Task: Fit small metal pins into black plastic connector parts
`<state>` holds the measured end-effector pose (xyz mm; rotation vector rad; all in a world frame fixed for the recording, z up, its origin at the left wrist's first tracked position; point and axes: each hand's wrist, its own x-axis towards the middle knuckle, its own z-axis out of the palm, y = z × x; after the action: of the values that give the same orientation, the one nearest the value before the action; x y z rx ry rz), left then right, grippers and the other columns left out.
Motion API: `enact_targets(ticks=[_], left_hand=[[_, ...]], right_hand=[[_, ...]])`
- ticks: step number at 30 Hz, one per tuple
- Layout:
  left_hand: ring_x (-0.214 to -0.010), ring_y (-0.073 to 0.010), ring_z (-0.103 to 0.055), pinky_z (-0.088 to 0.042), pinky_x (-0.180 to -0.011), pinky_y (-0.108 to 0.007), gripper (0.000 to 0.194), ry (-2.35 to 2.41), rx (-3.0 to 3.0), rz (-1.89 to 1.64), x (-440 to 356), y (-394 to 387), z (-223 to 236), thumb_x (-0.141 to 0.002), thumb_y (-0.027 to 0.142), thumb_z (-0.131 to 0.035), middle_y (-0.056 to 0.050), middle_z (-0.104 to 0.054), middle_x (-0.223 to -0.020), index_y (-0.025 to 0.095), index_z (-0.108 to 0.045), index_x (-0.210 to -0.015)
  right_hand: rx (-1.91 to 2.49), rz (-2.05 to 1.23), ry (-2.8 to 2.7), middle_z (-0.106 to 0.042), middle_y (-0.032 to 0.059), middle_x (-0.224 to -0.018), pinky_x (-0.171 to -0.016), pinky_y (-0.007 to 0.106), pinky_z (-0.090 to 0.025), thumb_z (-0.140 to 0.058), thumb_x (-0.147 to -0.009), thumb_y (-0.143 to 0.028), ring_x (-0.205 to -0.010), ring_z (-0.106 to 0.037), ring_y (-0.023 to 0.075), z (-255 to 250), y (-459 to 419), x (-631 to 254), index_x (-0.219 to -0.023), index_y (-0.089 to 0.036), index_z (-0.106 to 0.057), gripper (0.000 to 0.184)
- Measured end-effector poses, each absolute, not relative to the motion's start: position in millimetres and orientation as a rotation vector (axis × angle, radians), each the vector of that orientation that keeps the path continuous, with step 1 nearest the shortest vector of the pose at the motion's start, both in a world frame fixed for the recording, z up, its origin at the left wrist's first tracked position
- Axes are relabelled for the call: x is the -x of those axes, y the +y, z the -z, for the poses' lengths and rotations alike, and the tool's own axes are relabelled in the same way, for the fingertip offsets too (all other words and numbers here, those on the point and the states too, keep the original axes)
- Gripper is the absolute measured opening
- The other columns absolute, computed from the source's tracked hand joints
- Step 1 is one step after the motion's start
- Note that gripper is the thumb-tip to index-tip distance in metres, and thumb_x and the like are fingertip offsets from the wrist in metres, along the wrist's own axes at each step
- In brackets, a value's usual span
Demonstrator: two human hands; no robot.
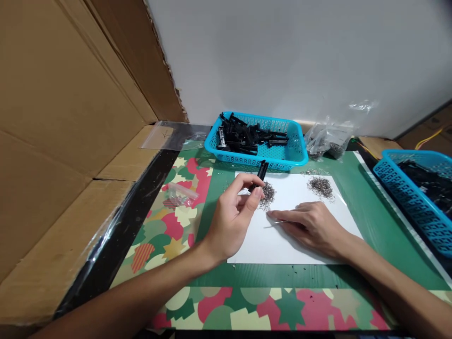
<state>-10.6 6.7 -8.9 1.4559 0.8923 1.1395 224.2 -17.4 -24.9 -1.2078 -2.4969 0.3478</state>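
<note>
The step in hand looks like fine pickup work: the left hand (231, 216) holds a slim black part (262, 173) pinched between thumb and bent fingers, raised above the white paper (252, 247) on the desk (384, 235), its far end pointing toward the blue basket (302, 162) of similar parts. The right hand (312, 228) lies low over the sheet, fingers drawn together with a thin metal tool (278, 221) held among them, and its index fingertip reaches the near edge of the left pile of tiny metal pieces (267, 194); whether it touches one is too small to tell. A right pile (320, 187) sits well apart, beyond that hand. The next move seems to call for singling out one piece with a light, precise touch while the black part is held steady.
</note>
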Motion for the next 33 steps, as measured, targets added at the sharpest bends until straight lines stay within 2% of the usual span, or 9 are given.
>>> enact_targets(ticks=[7,11,15,17,19,24,29,33], left_hand=[[-0.054,-0.0062,-0.043,-0.032,-0.048,-0.024,0.018,0.886,-1.422,-1.152,9,7,9,-0.109,0.04,-0.062,-0.001,-0.063,-0.096,0.023,-0.064,-0.113],[-0.054,-0.007,-0.041,-0.031,-0.046,-0.024,0.018,0.878,-1.423,-1.143,9,5,7,-0.109,0.04,-0.061,-0.001,-0.065,-0.095,0.023,-0.065,-0.112],[-0.055,-0.0079,-0.043,-0.031,-0.046,-0.023,0.018,0.894,-1.447,-1.128,9,5,5,-0.108,0.039,-0.061,-0.002,-0.067,-0.095,0.023,-0.066,-0.112],[-0.056,-0.0081,-0.044,-0.031,-0.045,-0.022,0.018,0.902,-1.454,-1.125,10,5,5,-0.108,0.039,-0.061,-0.002,-0.067,-0.094,0.022,-0.066,-0.112],[-0.056,-0.008,-0.044,-0.031,-0.045,-0.022,0.018,0.903,-1.456,-1.125,9,6,6,-0.107,0.039,-0.062,-0.002,-0.067,-0.095,0.022,-0.066,-0.112],[-0.056,-0.0078,-0.042,-0.031,-0.045,-0.023,0.018,0.899,-1.447,-1.117,9,6,7,-0.108,0.039,-0.062,-0.002,-0.066,-0.095,0.022,-0.066,-0.112],[-0.055,-0.0071,-0.042,-0.031,-0.046,-0.023,0.014,0.888,-1.472,-1.082,9,6,7,-0.108,0.037,-0.062,0.0,-0.064,-0.092,0.023,-0.066,-0.111],[-0.055,-0.0074,-0.044,-0.034,-0.048,-0.024,0.016,0.888,-1.512,-1.051,9,5,7,-0.109,0.037,-0.06,-0.001,-0.065,-0.094,0.023,-0.066,-0.111]], right_hand=[[1.066,-0.377,-2.558,-0.073,0.0065,-0.067,-0.059,0.03,-0.032,-0.05,-0.111,-0.025,-0.054,-0.056,0.0142,24,-18,-233,-0.128,-0.017,-0.081,0.036],[1.109,-0.586,-2.408,-0.075,0.0053,-0.073,-0.055,0.026,-0.036,-0.052,-0.107,-0.024,-0.054,-0.056,0.0119,20,-20,-237,-0.12,-0.016,-0.082,0.033],[1.299,-0.579,-2.315,-0.066,-0.0004,-0.062,-0.051,0.024,-0.034,-0.053,-0.105,-0.024,-0.047,-0.047,0.0098,19,-19,-238,-0.127,-0.016,-0.079,0.035],[1.288,-0.51,-2.369,-0.064,-0.0002,-0.06,-0.052,0.025,-0.034,-0.053,-0.105,-0.023,-0.047,-0.049,0.0108,20,-18,-237,-0.129,-0.017,-0.08,0.036],[1.228,-0.482,-2.419,-0.071,0.0032,-0.066,-0.054,0.025,-0.037,-0.056,-0.104,-0.023,-0.051,-0.055,0.012,22,-18,-237,-0.124,-0.017,-0.083,0.034],[1.302,-0.681,-2.312,-0.081,0.005,-0.084,-0.057,0.024,-0.042,-0.059,-0.102,-0.023,-0.058,-0.064,0.0127,21,-18,-238,-0.112,-0.019,-0.083,0.027],[1.516,-0.782,-2.219,-0.071,-0.0016,-0.068,-0.054,0.026,-0.036,-0.057,-0.105,-0.03,-0.055,-0.055,0.0138,11,-18,-233,-0.121,-0.024,-0.078,0.027],[1.581,-0.818,-2.144,-0.064,-0.0031,-0.06,-0.053,0.026,-0.033,-0.067,-0.102,-0.042,-0.055,-0.053,0.0146,9,-17,-227,-0.112,-0.025,-0.081,0.024]])
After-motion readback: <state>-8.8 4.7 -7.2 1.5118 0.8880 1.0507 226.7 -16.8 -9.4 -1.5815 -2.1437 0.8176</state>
